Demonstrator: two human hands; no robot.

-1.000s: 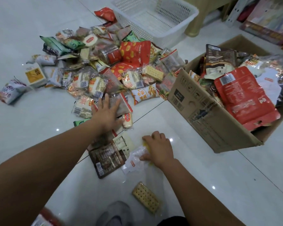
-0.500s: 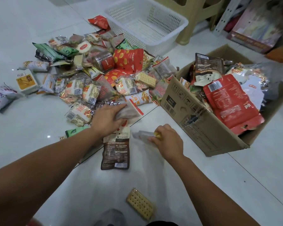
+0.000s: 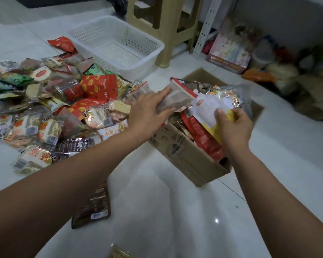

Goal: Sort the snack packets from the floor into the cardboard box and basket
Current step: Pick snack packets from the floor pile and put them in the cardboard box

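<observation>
Now, over the cardboard box (image 3: 185, 159): two snack packets, one per hand. In the left hand (image 3: 147, 112), a greyish-brown translucent packet (image 3: 177, 98) with a red-and-white edge, blurred, print unreadable. Sticks out beyond the fingertips, up and to the right, above the near-left rim of the box. Gripped with thumb on the near side and fingers curled over the far side.

In the right hand (image 3: 233, 127), a white-and-yellow packet (image 3: 207, 112) with a small red label at its upper corner. Fans out to the left of the thumb, just above red packets already lying in the box. Pinched between thumb and curled fingers at its yellow end. Touching or just overlapping the greyish-brown packet; cannot tell which.

Left of the left hand and wrist, a heap of loose snack packets (image 3: 54, 112) on the white floor (image 3: 157, 211): red, green, clear with printed labels. Beyond that heap, well away from the left hand, a white perforated basket (image 3: 116, 43). Under the left forearm, a dark brown packet (image 3: 93, 207) flat on the floor. Behind the basket, a beige plastic stool (image 3: 166, 30).
</observation>
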